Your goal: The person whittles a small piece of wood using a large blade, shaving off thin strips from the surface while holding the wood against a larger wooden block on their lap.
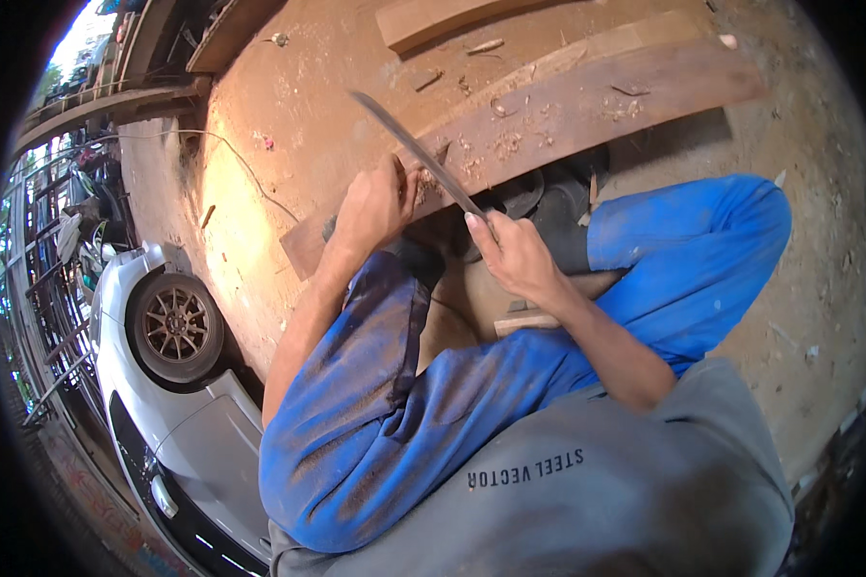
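Observation:
My right hand (520,255) is wrapped round the handle end of a machete (399,132), whose long narrow blade slants up and away to the left. The blade crosses over a long reddish-brown plank (597,113) strewn with wood shavings (510,144). My left hand (370,207) is closed close beside the blade, above the plank's left part. Its fingertips are pressed together near a small brown bit behind the blade; what they hold is too small to make out.
Behind the plank lie a paler board (635,37) and a thick wooden beam (443,21). Wood scraps (486,46) dot the dusty floor. A wooden block (524,319) sits between my blue-trousered legs (683,240). At left stands a silver car (197,423).

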Action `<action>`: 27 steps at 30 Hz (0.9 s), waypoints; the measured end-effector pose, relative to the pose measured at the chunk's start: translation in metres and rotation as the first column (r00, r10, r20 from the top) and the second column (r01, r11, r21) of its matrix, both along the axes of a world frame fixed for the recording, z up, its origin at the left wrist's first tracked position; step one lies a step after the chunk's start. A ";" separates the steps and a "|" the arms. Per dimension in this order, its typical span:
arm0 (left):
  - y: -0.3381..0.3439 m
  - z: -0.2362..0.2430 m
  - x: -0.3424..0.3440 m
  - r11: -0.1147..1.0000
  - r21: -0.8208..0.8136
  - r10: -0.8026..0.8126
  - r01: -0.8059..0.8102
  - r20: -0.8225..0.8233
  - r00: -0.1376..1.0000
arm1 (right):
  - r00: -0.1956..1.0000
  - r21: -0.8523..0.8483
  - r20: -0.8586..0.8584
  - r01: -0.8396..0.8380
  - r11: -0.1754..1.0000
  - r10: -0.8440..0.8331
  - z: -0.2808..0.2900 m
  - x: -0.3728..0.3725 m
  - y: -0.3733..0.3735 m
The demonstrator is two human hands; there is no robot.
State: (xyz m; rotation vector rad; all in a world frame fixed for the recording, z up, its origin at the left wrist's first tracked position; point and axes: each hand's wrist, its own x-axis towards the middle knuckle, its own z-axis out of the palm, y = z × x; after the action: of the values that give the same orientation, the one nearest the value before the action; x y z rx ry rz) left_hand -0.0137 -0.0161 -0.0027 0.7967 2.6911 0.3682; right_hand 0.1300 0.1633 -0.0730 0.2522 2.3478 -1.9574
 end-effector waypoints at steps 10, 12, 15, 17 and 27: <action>0.008 0.010 -0.003 0.995 -0.059 0.082 -0.078 0.076 0.994 | 0.999 -0.046 -0.024 -0.039 0.998 0.038 0.011 -0.002 0.002; 0.012 0.010 -0.004 0.991 -0.099 0.094 -0.085 0.085 0.992 | 0.996 0.099 -0.083 -0.011 0.995 0.019 -0.013 0.004 -0.001; 0.011 0.013 -0.010 0.993 -0.118 0.031 -0.031 -0.002 1.000 | 0.998 0.159 0.026 -0.060 0.985 0.057 -0.030 0.009 0.003; 0.008 0.013 -0.003 0.991 -0.122 0.062 -0.060 0.018 0.998 | 0.993 0.037 0.121 -0.007 0.999 0.002 -0.007 0.007 0.009; 0.024 0.029 -0.011 0.985 -0.135 0.106 -0.107 -0.012 0.994 | 0.972 -0.042 0.237 0.000 0.999 0.010 0.045 0.006 0.048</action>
State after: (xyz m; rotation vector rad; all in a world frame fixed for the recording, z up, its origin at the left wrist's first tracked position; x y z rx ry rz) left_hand -0.0244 0.0076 0.0258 0.6178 2.7362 0.2054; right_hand 0.1358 0.2117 -0.0284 0.4501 2.1535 -1.8556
